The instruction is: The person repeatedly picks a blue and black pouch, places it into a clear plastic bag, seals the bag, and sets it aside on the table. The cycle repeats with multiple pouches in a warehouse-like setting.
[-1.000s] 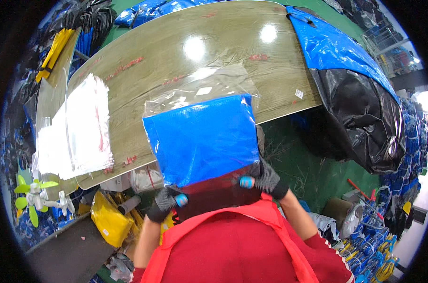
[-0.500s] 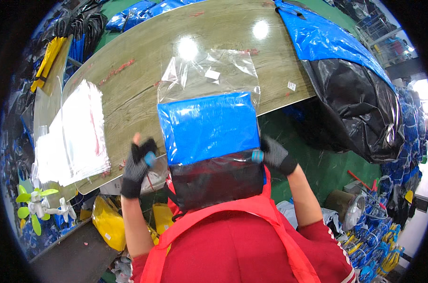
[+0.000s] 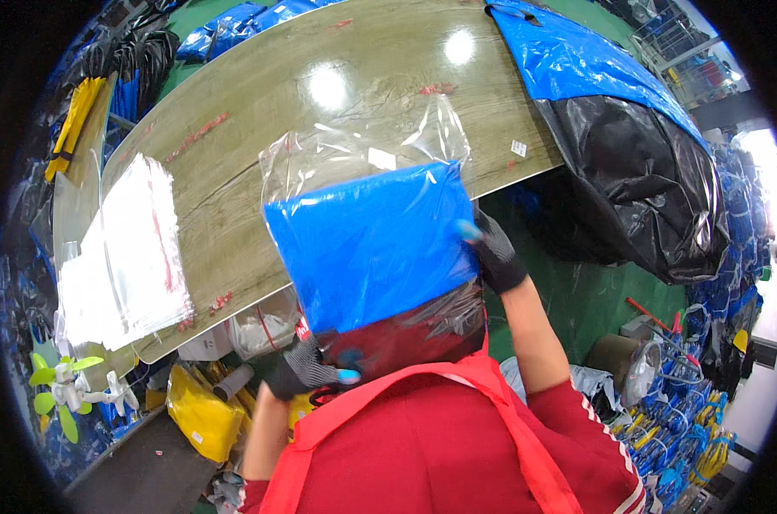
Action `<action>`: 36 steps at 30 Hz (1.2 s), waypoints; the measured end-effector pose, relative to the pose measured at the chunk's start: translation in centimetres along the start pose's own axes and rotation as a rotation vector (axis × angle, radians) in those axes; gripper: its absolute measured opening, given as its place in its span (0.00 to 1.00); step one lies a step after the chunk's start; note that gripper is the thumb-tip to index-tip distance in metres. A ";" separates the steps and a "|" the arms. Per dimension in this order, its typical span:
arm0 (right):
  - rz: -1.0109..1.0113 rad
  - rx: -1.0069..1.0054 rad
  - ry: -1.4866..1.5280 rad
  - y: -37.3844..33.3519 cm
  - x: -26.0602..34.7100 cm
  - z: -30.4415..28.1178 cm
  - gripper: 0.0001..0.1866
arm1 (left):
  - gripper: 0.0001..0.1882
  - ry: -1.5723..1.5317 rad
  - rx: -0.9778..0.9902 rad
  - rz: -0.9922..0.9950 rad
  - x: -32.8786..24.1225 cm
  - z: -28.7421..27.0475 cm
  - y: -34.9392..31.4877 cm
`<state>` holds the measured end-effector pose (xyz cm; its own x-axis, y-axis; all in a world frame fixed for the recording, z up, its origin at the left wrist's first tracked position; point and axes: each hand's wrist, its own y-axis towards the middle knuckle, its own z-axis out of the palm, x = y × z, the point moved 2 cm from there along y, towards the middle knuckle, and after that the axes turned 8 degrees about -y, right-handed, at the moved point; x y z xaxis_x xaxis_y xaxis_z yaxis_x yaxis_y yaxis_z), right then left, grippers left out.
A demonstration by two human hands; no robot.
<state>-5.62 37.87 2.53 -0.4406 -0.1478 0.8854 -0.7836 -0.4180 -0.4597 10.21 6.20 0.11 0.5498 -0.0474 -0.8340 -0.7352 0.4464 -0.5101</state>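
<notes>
In front of my chest a folded blue and black plastic sheet [image 3: 371, 244] lies inside a clear plastic bag [image 3: 320, 154]. The bag's far end, with a small white label [image 3: 382, 158], spreads over the tabletop, while its near part overhangs the table edge, tilted. My right hand [image 3: 494, 253], in a black and grey glove with blue fingertips, grips the bag's right side, thumb on top. At the near left corner my left hand [image 3: 307, 368], gloved alike, holds the bag's edge; a blue fingertip shows through the plastic.
A wood-grain table [image 3: 234, 171] curves ahead. Flat clear bags [image 3: 131, 257] are stacked at its left. A large blue and black sheet [image 3: 637, 171] hangs over its right end. A small green-bladed fan [image 3: 63, 377] and a yellow package [image 3: 202, 411] are lower left; bundled goods [image 3: 671, 445] lie lower right.
My right hand has moved up along the bag's right side and gripped it. My left hand has dropped from beside the bag to its near left corner. The bag has turned and shifted slightly left.
</notes>
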 end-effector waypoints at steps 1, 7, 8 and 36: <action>0.061 0.021 -0.142 0.9 -0.4 0.0 0.40 | 0.33 0.196 0.057 -0.027 -1.0 -0.9 1.0; -0.061 0.158 -0.080 -2.1 -4.6 2.7 0.41 | 0.33 -0.526 -0.538 0.255 -4.3 -2.1 4.2; -0.131 0.157 -0.065 -3.7 -5.0 3.4 0.41 | 0.35 -0.582 -0.490 0.221 -3.5 -0.9 3.6; -1.452 -0.687 -1.063 -2.0 22.3 3.4 0.51 | 0.43 0.988 -0.739 0.957 -26.7 -5.8 3.6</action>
<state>-12.42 32.31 23.42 0.8090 -0.5781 0.1068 -0.3783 -0.3729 0.8472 -9.42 3.92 19.37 -0.4698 -0.6922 -0.5479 -0.8339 0.1445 0.5326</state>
